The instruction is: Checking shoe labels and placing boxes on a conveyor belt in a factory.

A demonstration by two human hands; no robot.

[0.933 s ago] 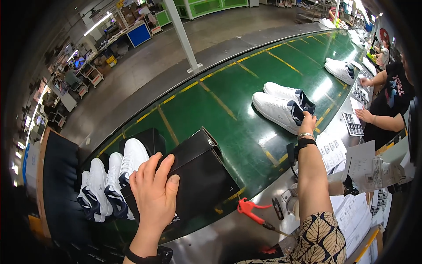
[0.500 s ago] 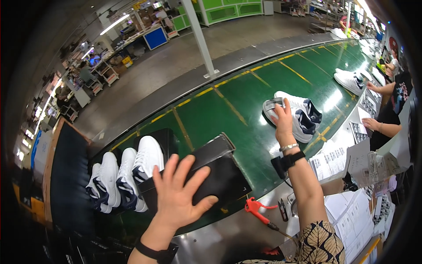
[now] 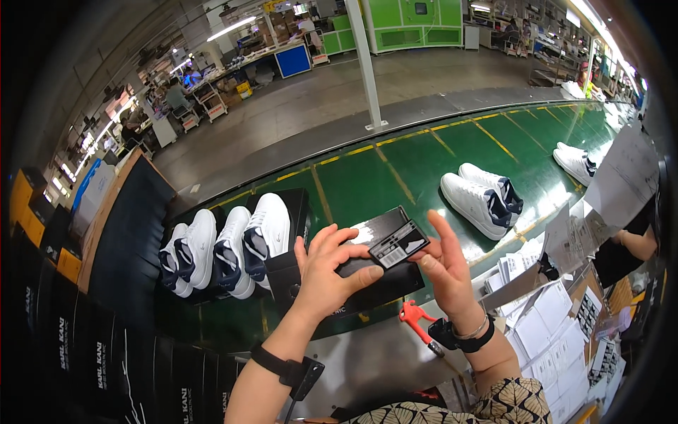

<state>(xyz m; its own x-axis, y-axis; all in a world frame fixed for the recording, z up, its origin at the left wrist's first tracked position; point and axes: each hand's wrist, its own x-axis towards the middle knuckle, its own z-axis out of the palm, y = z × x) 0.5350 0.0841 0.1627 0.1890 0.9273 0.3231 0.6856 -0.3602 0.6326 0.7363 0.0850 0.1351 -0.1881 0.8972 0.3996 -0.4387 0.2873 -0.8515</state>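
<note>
My left hand [image 3: 326, 272] grips a black shoebox [image 3: 387, 247] at its near side, thumb on top, lifting it off the green conveyor belt [image 3: 367, 177]. My right hand [image 3: 446, 267] touches the box's right end with fingers spread, next to a white label [image 3: 399, 249] on the box. Just left of the box lie several white shoes with dark linings [image 3: 227, 246] on another black box [image 3: 296, 212].
A pair of white shoes [image 3: 480, 198] sits on the belt to the right, another pair [image 3: 575, 161] farther along. A red-handled tool [image 3: 415, 318] lies on the metal ledge. Stacks of paper sheets [image 3: 558, 332] sit at right, dark cartons [image 3: 120, 240] at left. Another person's arm [image 3: 635, 244] is at far right.
My right hand left the white shoes on the belt and came back to the black box. Both hands have raised the box and turned its labelled end toward me.
</note>
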